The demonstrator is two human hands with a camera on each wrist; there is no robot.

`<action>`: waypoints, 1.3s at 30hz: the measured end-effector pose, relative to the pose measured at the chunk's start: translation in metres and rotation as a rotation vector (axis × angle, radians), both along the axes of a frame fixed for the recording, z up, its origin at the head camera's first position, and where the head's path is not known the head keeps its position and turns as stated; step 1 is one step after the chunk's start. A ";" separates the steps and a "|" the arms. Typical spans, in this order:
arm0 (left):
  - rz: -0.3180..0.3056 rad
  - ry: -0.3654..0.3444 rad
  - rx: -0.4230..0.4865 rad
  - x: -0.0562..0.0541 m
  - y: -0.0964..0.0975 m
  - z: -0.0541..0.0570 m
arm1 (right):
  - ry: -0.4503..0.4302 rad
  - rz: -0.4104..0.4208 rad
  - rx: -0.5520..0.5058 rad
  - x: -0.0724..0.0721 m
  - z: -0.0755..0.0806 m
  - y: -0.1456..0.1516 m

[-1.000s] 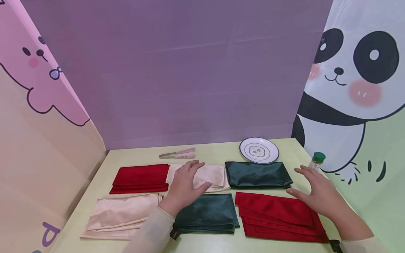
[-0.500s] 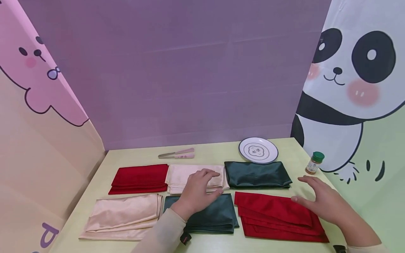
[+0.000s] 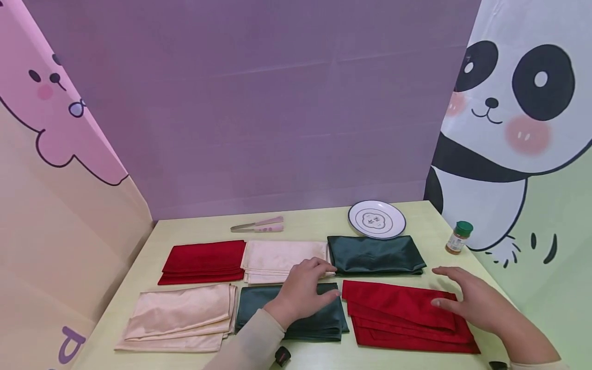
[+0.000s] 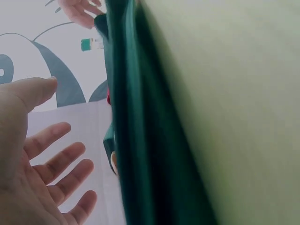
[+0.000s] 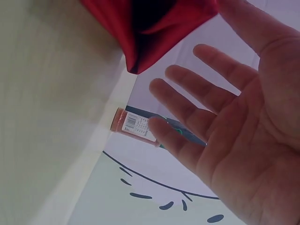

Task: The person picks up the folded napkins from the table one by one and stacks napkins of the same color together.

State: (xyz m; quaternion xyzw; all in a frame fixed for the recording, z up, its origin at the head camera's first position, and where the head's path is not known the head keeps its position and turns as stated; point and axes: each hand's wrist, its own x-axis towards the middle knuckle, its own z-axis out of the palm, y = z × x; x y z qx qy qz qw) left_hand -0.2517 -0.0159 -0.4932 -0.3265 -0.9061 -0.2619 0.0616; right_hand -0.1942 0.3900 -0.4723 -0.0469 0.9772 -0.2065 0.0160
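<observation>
My left hand (image 3: 305, 290) hovers over the folded dark green cloth (image 3: 259, 303) in the middle of the front row, its fingers relaxed and holding nothing. At the right edge of the folded red cloth (image 3: 398, 318) is my right hand (image 3: 481, 300), also holding nothing. The left wrist view shows the left hand (image 4: 37, 164) with fingers spread beside the green cloth (image 4: 140, 131). In the right wrist view, the right hand (image 5: 243, 122) has its fingers apart, close to a corner of the red cloth (image 5: 154, 33).
A cream cloth (image 3: 180, 313) lies front left. Behind are another red cloth (image 3: 203, 259), a white cloth (image 3: 282, 257) and a second green cloth (image 3: 376, 254). Tongs (image 3: 259, 225), a plate (image 3: 376, 220) and a green-capped bottle (image 3: 459, 238) stand or lie farther back on the table (image 3: 319, 221).
My left hand has moved right and nearer, from over the white cloth to over the front green one. The right hand has come slightly nearer, uncovering the bottle. The cloths have not moved.
</observation>
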 end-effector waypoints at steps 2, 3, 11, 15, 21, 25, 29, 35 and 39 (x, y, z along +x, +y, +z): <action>-0.002 -0.013 -0.011 0.001 0.005 -0.001 | -0.020 0.000 -0.001 -0.001 -0.001 0.002; 0.000 -0.020 -0.018 0.001 0.007 -0.001 | -0.030 0.001 0.000 -0.001 -0.001 0.002; 0.007 -0.094 -0.063 0.002 0.021 -0.001 | -0.123 -0.003 -0.010 -0.005 -0.004 0.007; 0.008 -0.117 -0.076 0.002 0.026 -0.002 | -0.153 0.001 -0.012 -0.008 -0.007 0.008; 0.013 -0.153 -0.103 0.002 0.035 -0.002 | -0.175 -0.014 -0.006 -0.010 -0.007 0.008; 0.007 -0.158 -0.111 0.003 0.041 -0.003 | -0.192 -0.025 -0.003 -0.010 -0.008 0.010; -0.003 -0.150 -0.128 0.004 0.046 -0.002 | -0.208 -0.024 -0.025 -0.011 -0.010 0.012; 0.006 -0.136 -0.176 0.007 0.051 -0.002 | -0.213 -0.016 -0.047 -0.013 -0.012 0.013; 0.023 -0.099 -0.221 0.006 0.055 -0.003 | -0.204 -0.001 -0.038 -0.014 -0.013 0.014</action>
